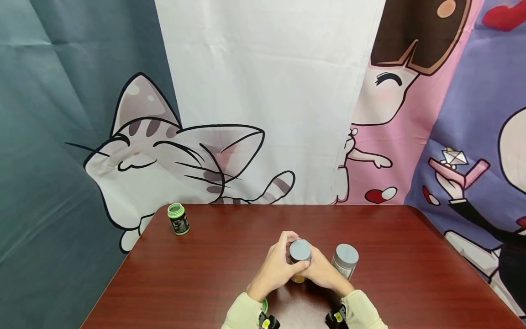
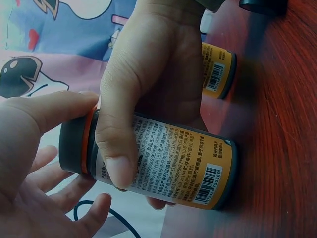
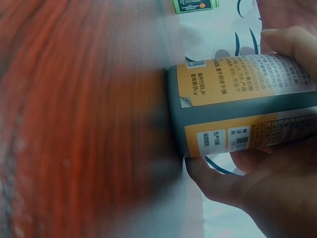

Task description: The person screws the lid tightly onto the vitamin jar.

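Grey-lidded jar (image 1: 300, 250) is held roughly upright: body (image 2: 173, 158) wrapped by the right hand (image 1: 323, 270), lid edge (image 2: 73, 144) gripped by the left hand (image 1: 272, 268). Judged as lid work: body best kept firm, lid gripped evenly, turned level. Clearance should be kept from the second jar (image 1: 346, 255), just outside the right hand. Green-topped jar (image 1: 179, 223) is seen well ahead-left of both, on the worktop (image 1: 230, 246).

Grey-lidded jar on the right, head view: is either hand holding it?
No, that jar stands on the table; the left hand and right hand are around another jar.
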The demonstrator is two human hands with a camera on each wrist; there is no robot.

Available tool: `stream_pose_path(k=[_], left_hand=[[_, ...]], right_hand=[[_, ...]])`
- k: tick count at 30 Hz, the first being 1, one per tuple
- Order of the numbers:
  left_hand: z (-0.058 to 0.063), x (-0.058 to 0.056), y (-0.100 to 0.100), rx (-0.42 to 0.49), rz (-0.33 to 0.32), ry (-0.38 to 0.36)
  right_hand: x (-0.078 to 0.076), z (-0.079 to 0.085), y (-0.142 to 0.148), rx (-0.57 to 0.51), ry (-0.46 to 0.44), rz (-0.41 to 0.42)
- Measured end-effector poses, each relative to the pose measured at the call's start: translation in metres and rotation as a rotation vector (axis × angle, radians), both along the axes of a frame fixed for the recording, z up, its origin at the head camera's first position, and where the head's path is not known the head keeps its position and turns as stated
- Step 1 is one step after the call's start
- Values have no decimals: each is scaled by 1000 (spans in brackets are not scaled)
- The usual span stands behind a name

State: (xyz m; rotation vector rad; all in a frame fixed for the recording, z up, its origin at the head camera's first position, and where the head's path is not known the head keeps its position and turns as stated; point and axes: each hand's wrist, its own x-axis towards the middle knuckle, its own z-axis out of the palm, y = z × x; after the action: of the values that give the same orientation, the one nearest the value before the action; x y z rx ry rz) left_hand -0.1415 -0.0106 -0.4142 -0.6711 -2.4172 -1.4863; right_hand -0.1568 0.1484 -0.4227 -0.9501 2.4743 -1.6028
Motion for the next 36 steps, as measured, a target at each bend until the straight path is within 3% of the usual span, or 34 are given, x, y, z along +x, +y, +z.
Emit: stream_pose_path(k=[7,12,18,24,27,36], left_hand=[[1,3,0,-69,33,0],[3,7,1,-126,61,-44],[2,8,1,-140,46,-22],[1,7,1,-160,10,61],[1,6,1,-170,-17,101],[-1,5,6,-206,10,139]], right_hand=[[-15,-30,5,-31,-2,7],[-18,-35,6,-76,9,44],[-18,-36,7,-77,40,49],[-17,-34,6,-26,69,18],[-10,-20,3,-3,75,12],[-1,-4,3,47,152,-8]])
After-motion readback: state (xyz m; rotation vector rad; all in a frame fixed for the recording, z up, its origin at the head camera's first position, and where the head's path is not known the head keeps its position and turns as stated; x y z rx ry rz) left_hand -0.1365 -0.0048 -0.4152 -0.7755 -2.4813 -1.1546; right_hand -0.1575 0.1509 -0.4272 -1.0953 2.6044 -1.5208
